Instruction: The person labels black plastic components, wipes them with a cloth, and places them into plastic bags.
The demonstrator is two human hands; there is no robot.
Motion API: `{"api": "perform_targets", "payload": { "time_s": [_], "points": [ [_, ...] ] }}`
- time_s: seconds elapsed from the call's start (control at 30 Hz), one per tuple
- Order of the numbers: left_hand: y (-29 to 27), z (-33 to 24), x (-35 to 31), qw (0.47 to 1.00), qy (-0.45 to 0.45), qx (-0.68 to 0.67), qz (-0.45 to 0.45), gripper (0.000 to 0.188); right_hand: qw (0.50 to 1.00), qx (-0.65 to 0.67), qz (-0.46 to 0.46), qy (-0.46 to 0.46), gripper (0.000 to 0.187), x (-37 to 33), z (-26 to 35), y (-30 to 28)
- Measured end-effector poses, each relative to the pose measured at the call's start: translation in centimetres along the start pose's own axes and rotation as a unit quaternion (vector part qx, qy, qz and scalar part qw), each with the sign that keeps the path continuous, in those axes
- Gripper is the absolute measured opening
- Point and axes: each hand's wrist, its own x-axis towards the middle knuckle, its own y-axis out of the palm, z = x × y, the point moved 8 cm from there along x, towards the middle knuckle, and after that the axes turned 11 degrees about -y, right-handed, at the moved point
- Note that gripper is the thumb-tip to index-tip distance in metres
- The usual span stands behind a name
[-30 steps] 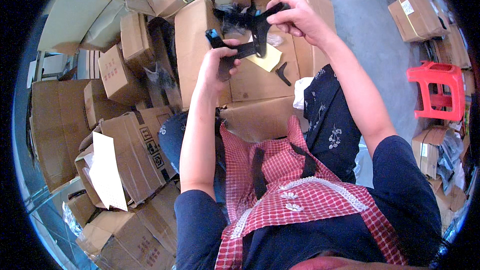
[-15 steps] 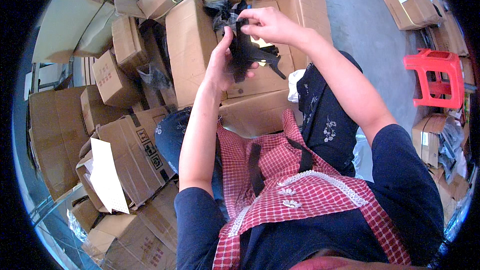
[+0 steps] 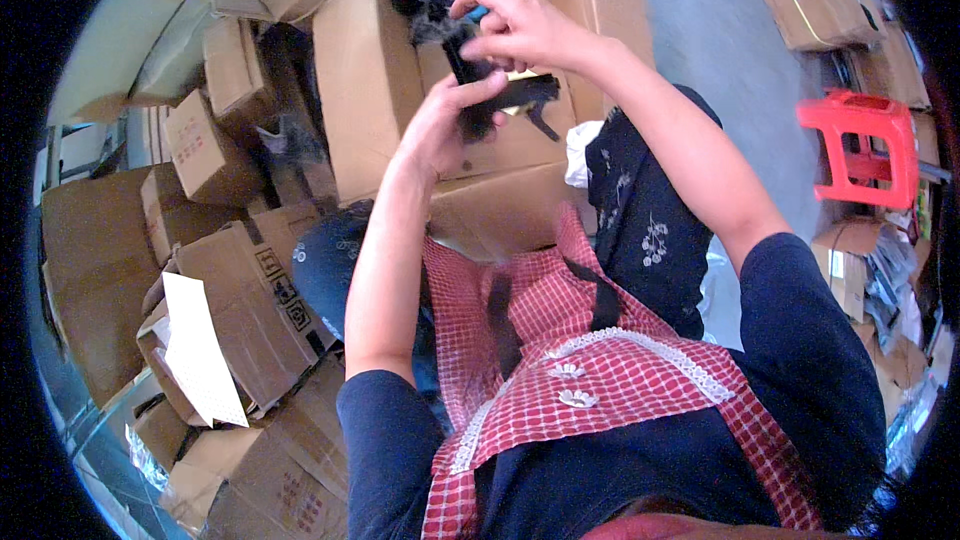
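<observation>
My left hand (image 3: 446,120) is wrapped around a black plastic-looking part (image 3: 478,95), its thumb laid across the front. The part has an upright bar and a side arm; its exact kind is unclear. Just above, my right hand (image 3: 530,32) has its fingers bent together at the part's upper end. A small blue piece (image 3: 478,13) shows by those fingers; whether they hold it I cannot make out. Both hands are over an open cardboard box (image 3: 368,90). Inside it, black pieces and a dark, crumpled plastic bag (image 3: 425,8) lie beyond my hands.
Stacked cartons (image 3: 215,145) crowd the left side. A white sheet (image 3: 203,350) leans on a carton at the lower left. On the right are a red plastic stool (image 3: 862,150), another carton (image 3: 815,2) and grey plastic wrapping (image 3: 888,275). The box stands between my knees.
The black part has tilted in my left hand, and my left thumb now lies across it. My right fingers have shifted slightly left and bent more. The whole view has moved a little.
</observation>
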Motion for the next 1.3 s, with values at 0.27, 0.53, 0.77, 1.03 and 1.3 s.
{"api": "perform_targets", "payload": {
  "time_s": [0.27,0.53,0.77,1.03,1.3],
  "points": [
    [-6.9,-3.1,-0.4,0.968,0.122,-0.181,-0.126,0.033,0.956,-0.111,0.121,0.244,0.029,-3.6,-15.6,2.2],
    [-6.3,-6.5,-2.3,0.969,0.151,-0.179,-0.077,0.040,0.893,-0.201,0.286,0.283,0.043,-11.5,-32.9,14.5],
    [-9.1,-7.9,-5.7,0.958,0.179,-0.196,-0.107,0.029,0.873,-0.292,0.266,0.285,0.019,-11.9,-29.0,17.5],
    [-11.1,-9.1,-5.1,0.935,0.225,-0.251,-0.110,0.021,0.937,0.024,0.178,0.300,0.023,2.8,-12.5,3.7],
    [-8.5,-8.4,-5.1,0.951,0.197,-0.234,-0.056,0.024,0.976,0.152,-0.157,0.018,0.018,0.1,2.5,-2.2]
  ]
}}
